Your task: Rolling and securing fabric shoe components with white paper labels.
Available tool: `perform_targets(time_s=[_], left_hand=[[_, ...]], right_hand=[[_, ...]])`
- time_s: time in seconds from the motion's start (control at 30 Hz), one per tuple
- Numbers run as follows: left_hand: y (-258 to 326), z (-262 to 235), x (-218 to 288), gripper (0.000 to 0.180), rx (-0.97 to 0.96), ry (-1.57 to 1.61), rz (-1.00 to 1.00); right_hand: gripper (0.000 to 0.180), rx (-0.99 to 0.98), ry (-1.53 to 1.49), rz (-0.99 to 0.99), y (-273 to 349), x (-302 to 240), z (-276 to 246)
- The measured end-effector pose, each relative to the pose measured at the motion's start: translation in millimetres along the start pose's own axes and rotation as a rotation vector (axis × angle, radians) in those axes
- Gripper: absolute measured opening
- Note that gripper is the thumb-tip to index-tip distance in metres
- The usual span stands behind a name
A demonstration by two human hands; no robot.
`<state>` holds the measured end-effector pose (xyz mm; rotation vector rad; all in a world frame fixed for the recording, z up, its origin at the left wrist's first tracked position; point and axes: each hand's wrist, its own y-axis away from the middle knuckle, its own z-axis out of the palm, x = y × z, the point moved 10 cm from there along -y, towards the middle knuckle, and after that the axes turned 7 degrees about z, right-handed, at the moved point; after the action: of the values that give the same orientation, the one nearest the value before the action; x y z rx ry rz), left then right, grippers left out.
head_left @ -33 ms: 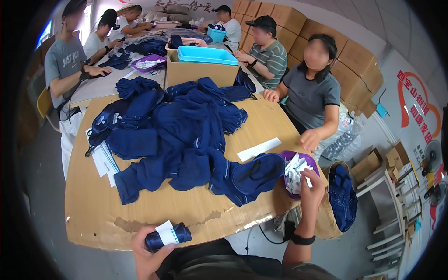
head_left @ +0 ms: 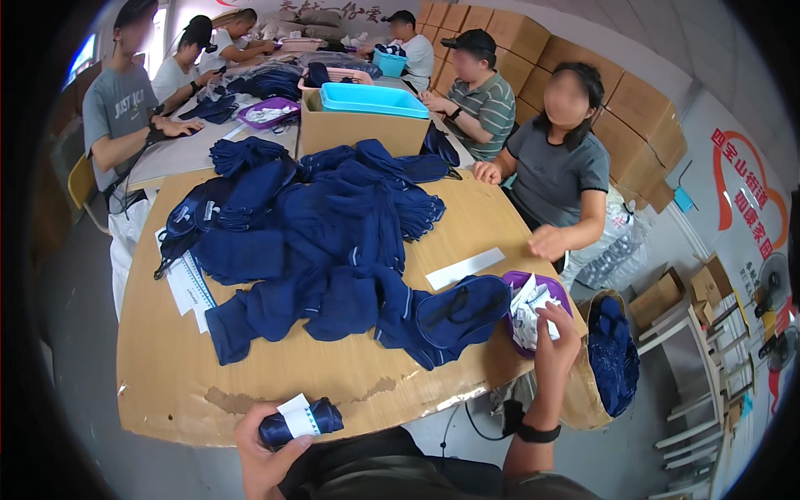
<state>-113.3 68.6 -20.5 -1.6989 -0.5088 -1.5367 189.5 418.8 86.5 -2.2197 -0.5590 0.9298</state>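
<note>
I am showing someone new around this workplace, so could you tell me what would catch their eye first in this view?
A big heap of navy blue socks covers the middle of the wooden table. At the near edge, the left hand holds a rolled pair of socks with a white paper band, while the right hand reaches into a purple tray of white paper labels at the table's right corner. Cardboard boxes line the far wall.

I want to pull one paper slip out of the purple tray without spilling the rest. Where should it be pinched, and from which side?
Pinch the upturned corner of the top slip, coming from above on the near side, where the right hand already reaches. The slips lie loosely heaped in the purple tray with edges sticking up past its rim, so a raised corner probably gives the cleanest grip.
</note>
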Motion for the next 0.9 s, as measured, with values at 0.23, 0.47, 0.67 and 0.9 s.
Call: perform_targets(time_s=[0.23,0.47,0.67,0.9], left_hand=[[1,-11,2,0.039,0.173,0.127,-0.056],[10,-17,12,0.041,0.285,0.172,-0.007],[-8,-3,17,0.040,0.086,0.036,0.070],[-12,-9,10,0.042,0.117,0.040,0.042]], right_hand=[[0.010,-0.480,-0.748,-0.102,53,-157,38],[0.051,-1.382,-1.136,-0.093,176,-270,117],[0.011,-1.328,-1.396,0.325,178,-255,150],[0.012,-1.129,-1.332,0.199,165,-257,155]])
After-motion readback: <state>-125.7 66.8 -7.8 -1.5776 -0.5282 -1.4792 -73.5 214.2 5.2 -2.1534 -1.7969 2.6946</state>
